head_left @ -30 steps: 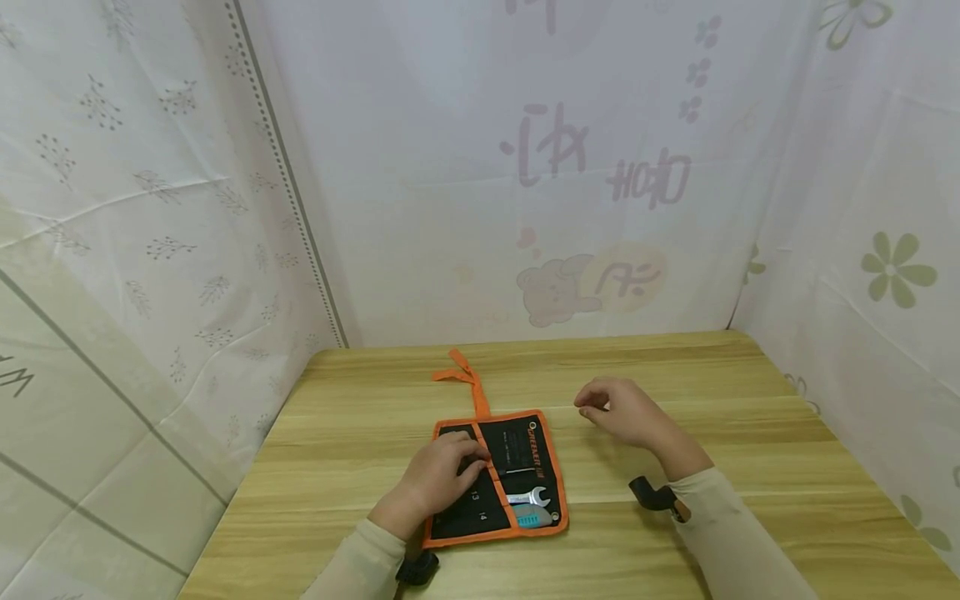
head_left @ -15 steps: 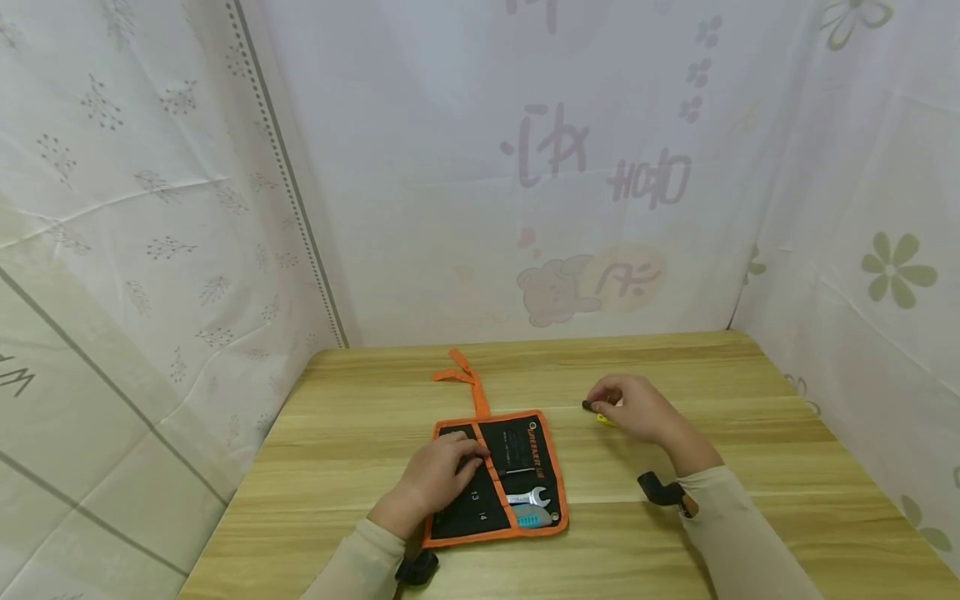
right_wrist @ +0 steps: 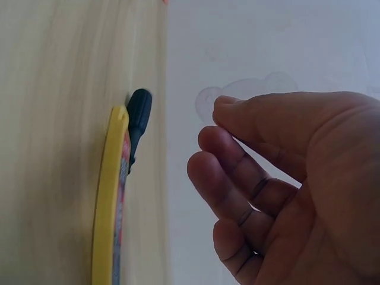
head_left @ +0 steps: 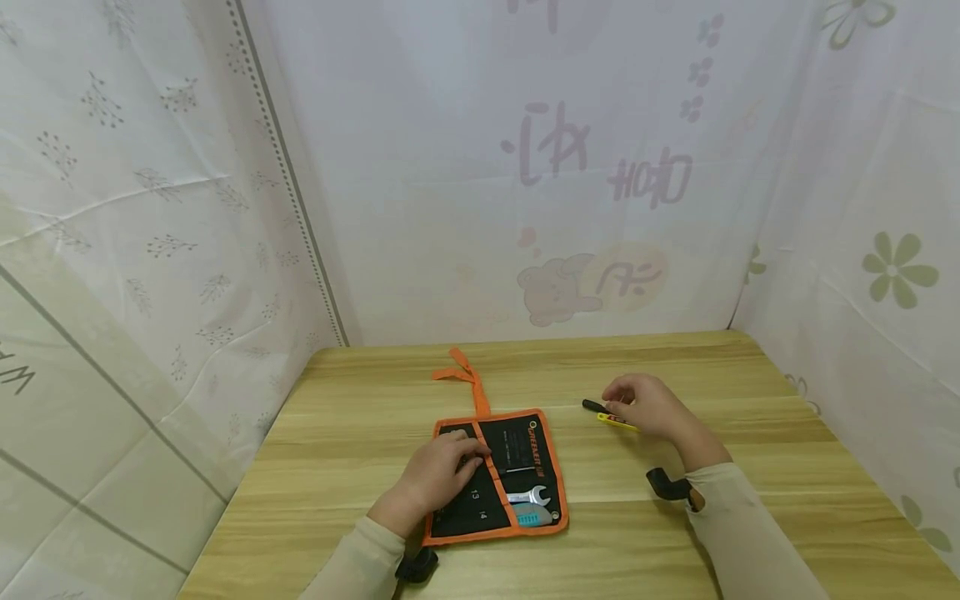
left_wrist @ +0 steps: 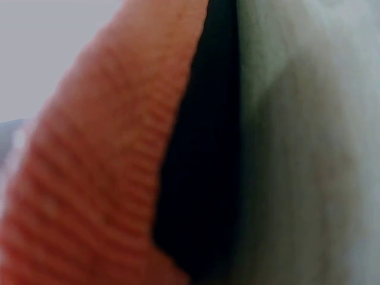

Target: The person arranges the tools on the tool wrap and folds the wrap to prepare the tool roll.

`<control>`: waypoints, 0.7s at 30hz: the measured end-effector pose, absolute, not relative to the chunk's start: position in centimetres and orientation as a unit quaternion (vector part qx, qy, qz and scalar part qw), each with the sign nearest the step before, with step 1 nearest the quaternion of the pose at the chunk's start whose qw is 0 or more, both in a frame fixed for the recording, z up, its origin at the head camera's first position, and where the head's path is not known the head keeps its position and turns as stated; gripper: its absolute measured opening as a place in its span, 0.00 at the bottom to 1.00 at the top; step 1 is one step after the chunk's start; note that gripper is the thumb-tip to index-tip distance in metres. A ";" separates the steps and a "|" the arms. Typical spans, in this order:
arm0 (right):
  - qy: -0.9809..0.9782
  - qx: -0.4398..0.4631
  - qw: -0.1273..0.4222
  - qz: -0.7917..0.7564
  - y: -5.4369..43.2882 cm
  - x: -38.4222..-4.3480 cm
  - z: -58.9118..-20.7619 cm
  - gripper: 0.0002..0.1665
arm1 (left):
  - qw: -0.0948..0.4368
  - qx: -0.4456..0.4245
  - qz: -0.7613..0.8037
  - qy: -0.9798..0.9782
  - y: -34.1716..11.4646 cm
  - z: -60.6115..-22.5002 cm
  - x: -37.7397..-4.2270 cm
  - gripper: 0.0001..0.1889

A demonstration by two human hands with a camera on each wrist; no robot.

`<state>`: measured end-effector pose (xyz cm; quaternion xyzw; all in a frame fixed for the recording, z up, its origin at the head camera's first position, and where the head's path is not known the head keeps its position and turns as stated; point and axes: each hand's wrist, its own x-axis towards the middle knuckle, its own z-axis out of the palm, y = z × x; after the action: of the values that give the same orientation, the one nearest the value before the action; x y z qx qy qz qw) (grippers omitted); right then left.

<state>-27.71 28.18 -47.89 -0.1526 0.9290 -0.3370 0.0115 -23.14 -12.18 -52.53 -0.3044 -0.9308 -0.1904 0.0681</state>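
While the left hand (head_left: 438, 475) rests, fingers loose, on the orange-edged black fabric pouch (head_left: 517, 442), a slim yellow tool (right_wrist: 105, 202) lies on the wooden table (head_left: 360, 408). Only the right wrist view shows the right hand (right_wrist: 320, 205) relaxed, grasping nothing

Soft, even light fills the head view, palest high on the back curtain (head_left: 450, 200), with faint, soft-edged shadows beneath the forearms on the wooden table (head_left: 600, 533) and a wide-angle stretch toward the picture's edges. The left wrist view is badly out of focus, a reddish ribbed surface (left_wrist: 101, 154) smearing beside a near-black band (left_wrist: 205, 148). The right wrist view is dimmer and slightly hazy, the right hand (right_wrist: 323, 190) shaded against a washed-out pale background.
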 end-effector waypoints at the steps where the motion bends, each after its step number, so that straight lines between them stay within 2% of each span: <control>1: 0.930 -0.148 0.013 -0.335 28.3 -27.7 -48.0 0.07 | 0.067 -0.304 -0.189 -0.931 -12.2 -52.5 -23.2 0.08; 21: 0.933 -0.093 0.066 -0.342 29.3 -28.4 -50.5 0.11 | 0.028 -0.316 -0.185 -0.930 -11.8 -51.8 -24.0 0.08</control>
<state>-28.38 29.27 -50.49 -0.0928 0.9328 -0.3418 0.0659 -24.01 -11.85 -51.76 -0.3163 -0.9299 -0.1854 0.0278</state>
